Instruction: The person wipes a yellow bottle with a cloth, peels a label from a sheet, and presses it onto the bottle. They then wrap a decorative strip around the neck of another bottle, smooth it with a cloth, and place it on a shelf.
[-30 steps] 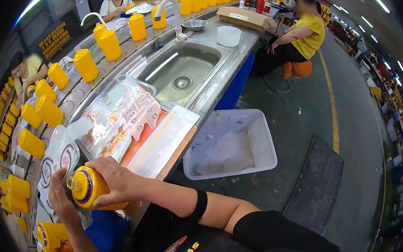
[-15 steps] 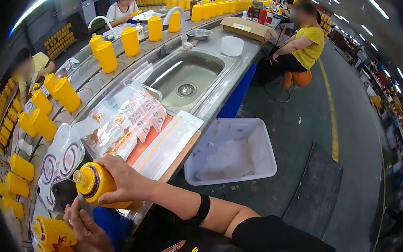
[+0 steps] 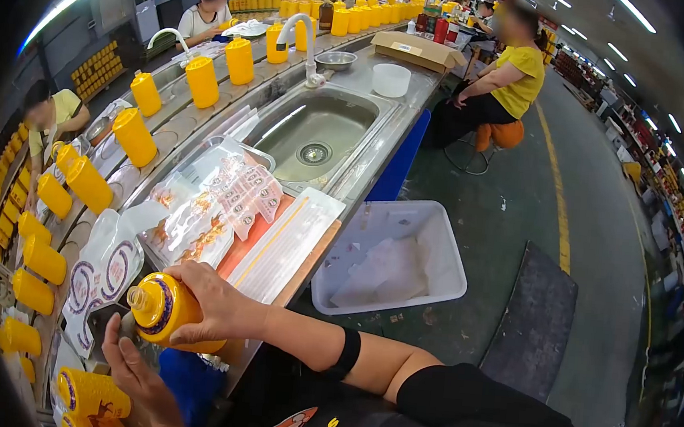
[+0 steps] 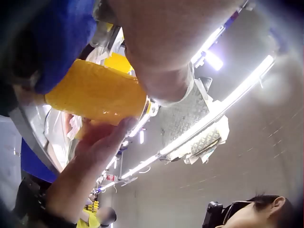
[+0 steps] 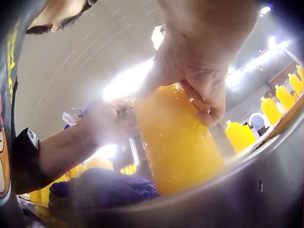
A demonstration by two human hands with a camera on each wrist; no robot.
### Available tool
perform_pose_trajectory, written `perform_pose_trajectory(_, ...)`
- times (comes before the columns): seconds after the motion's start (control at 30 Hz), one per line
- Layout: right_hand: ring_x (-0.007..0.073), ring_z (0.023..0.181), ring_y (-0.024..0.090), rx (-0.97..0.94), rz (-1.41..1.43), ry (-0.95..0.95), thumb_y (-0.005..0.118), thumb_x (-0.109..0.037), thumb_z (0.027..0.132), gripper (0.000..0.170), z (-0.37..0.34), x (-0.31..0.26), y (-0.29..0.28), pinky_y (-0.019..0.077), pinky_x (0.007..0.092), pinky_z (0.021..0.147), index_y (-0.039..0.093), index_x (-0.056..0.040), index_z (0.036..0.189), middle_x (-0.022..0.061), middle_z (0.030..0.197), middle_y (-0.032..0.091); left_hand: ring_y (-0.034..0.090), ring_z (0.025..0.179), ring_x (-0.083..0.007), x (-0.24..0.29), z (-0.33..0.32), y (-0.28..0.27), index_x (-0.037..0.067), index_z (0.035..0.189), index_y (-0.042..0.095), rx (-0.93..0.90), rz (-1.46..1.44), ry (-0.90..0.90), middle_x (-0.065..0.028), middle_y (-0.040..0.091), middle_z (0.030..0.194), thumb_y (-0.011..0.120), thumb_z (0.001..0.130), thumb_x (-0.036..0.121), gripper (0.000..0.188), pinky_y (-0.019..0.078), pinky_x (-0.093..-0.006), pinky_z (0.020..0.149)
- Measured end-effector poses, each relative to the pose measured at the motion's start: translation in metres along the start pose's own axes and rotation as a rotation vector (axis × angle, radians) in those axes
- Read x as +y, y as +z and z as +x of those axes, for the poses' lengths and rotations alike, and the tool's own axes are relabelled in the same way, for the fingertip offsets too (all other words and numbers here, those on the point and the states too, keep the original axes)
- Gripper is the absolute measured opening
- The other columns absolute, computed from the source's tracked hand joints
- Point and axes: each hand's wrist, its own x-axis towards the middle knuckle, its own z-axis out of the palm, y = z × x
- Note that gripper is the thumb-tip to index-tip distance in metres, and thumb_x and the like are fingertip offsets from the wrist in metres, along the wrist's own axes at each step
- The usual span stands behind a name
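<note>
My right hand (image 3: 218, 308) grips a yellow bottle (image 3: 183, 307) round its shoulder from above. The bottle is tilted, its clear threaded neck pointing up and left, with a dark patterned ring label round the shoulder. My left hand (image 3: 140, 378) is on the neck side, fingers extended and fingertips right at the label's lower edge. In the right wrist view the left hand (image 5: 111, 118) lies close against the side of the bottle (image 5: 178, 142). More yellow bottles (image 3: 91, 394) with a brown print stand below my left hand.
Sheets of ring labels (image 3: 99, 283) and clear printed stickers (image 3: 235, 197) lie by the steel sink (image 3: 317, 123). A row of yellow bottles (image 3: 135, 137) runs along the left. A white bin (image 3: 391, 257) is on the floor; a seated person (image 3: 521, 75) is beyond.
My left hand has dropped from beside the neck to the lower shoulder, its fingers curling, then straightening. The right hand keeps its grip. The row of bottles has shifted relative to the sink.
</note>
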Motion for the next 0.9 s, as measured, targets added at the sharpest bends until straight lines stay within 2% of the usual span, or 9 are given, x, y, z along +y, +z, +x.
perform_pose_trajectory(0.17, 0.0339, 0.118, 0.045, 0.002, 0.004, -0.011, 0.078, -0.053, 0.069, 0.087, 0.001, 0.000, 0.000, 0.0330, 0.0422, 0.106, 0.040, -0.0033, 0.129, 0.0172, 0.119, 0.047, 0.054, 0.106, -0.0181, -0.013, 0.041, -0.008, -0.005, 0.121, 0.055, -0.159, -0.110, -0.098, -0.0124, 0.059, 0.112, 0.035, 0.105, 0.026, 0.041, 0.0399, -0.0293, 0.096)
perform_pose_trajectory(0.37, 0.0356, 0.121, 0.041, -0.030, -0.008, 0.042, 0.080, -0.051, 0.067, 0.093, 0.000, -0.002, -0.001, 0.0314, 0.0437, 0.107, 0.036, -0.0031, 0.135, 0.0189, 0.127, 0.045, 0.054, 0.108, -0.0190, -0.018, 0.062, 0.006, -0.006, 0.120, 0.055, -0.336, -0.371, -0.223, -0.0132, 0.059, 0.114, 0.034, 0.105, 0.027, 0.043, 0.0398, -0.0305, 0.098)
perform_pose_trajectory(0.47, 0.0365, 0.123, 0.039, -0.027, 0.000, 0.110, 0.081, -0.048, 0.066, 0.098, -0.001, -0.006, 0.001, 0.0301, 0.0439, 0.108, 0.034, -0.0026, 0.138, 0.0196, 0.130, 0.044, 0.054, 0.111, -0.0202, -0.012, 0.033, 0.012, -0.007, 0.123, 0.053, -0.113, -0.205, -0.097, -0.0141, 0.058, 0.117, 0.034, 0.105, 0.027, 0.043, 0.0398, -0.0321, 0.100)
perform_pose_trajectory(0.6, 0.0373, 0.123, 0.041, -0.109, -0.038, 0.081, 0.082, -0.046, 0.066, 0.099, 0.005, -0.003, -0.010, 0.0301, 0.0443, 0.108, 0.034, -0.0019, 0.140, 0.0206, 0.130, 0.045, 0.054, 0.112, -0.0247, -0.016, -0.007, -0.008, -0.007, 0.124, 0.052, -0.074, -0.106, -0.044, -0.0169, 0.056, 0.122, 0.036, 0.104, 0.027, 0.043, 0.0403, -0.0360, 0.100)
perform_pose_trajectory(0.67, 0.0370, 0.122, 0.042, -0.117, -0.015, 0.023, 0.084, -0.045, 0.066, 0.098, 0.004, 0.004, -0.007, 0.0298, 0.0447, 0.108, 0.035, -0.0016, 0.139, 0.0209, 0.129, 0.045, 0.058, 0.101, -0.0330, -0.010, -0.017, -0.012, -0.004, 0.118, 0.058, -0.025, 0.339, 0.335, -0.0198, 0.062, 0.106, 0.042, 0.101, 0.026, 0.039, 0.0414, -0.0464, 0.099)
perform_pose_trajectory(0.73, 0.0329, 0.123, 0.044, -0.106, -0.049, 0.022, 0.086, -0.038, 0.066, 0.097, 0.004, 0.000, -0.010, 0.0354, 0.0441, 0.105, 0.035, -0.0017, 0.140, 0.0192, 0.128, 0.046, 0.058, 0.093, -0.0307, 0.007, -0.017, -0.013, -0.001, 0.114, 0.064, -0.094, 0.482, 0.498, -0.0151, 0.065, 0.091, 0.050, 0.094, 0.020, 0.032, 0.0412, -0.0484, 0.098)
perform_pose_trajectory(0.8, 0.0281, 0.124, 0.046, -0.152, -0.032, 0.078, 0.087, -0.030, 0.068, 0.094, 0.004, -0.002, -0.016, 0.0417, 0.0407, 0.101, 0.035, -0.0010, 0.140, 0.0169, 0.131, 0.046, 0.054, 0.093, -0.0276, 0.012, -0.013, -0.013, 0.005, 0.112, 0.067, -0.181, 0.492, 0.552, -0.0118, 0.064, 0.098, 0.058, 0.085, 0.013, 0.030, 0.0410, -0.0487, 0.097)
perform_pose_trajectory(0.87, 0.0261, 0.123, 0.048, -0.190, 0.021, 0.098, 0.085, -0.025, 0.070, 0.091, 0.005, 0.001, -0.015, 0.0449, 0.0375, 0.098, 0.034, -0.0001, 0.141, 0.0160, 0.134, 0.045, 0.051, 0.098, -0.0235, 0.018, -0.007, -0.014, 0.008, 0.111, 0.069, -0.228, 0.546, 0.634, -0.0056, 0.061, 0.099, 0.065, 0.074, 0.014, 0.038, 0.0418, -0.0470, 0.096)
perform_pose_trajectory(0.9, 0.0286, 0.121, 0.049, -0.169, 0.073, 0.116, 0.084, -0.027, 0.069, 0.089, 0.008, 0.000, -0.012, 0.0438, 0.0381, 0.098, 0.036, -0.0003, 0.139, 0.0174, 0.132, 0.047, 0.052, 0.095, -0.0230, 0.024, 0.002, -0.011, 0.008, 0.110, 0.069, -0.254, 0.562, 0.712, -0.0045, 0.062, 0.101, 0.062, 0.081, 0.016, 0.031, 0.0382, -0.0476, 0.099)
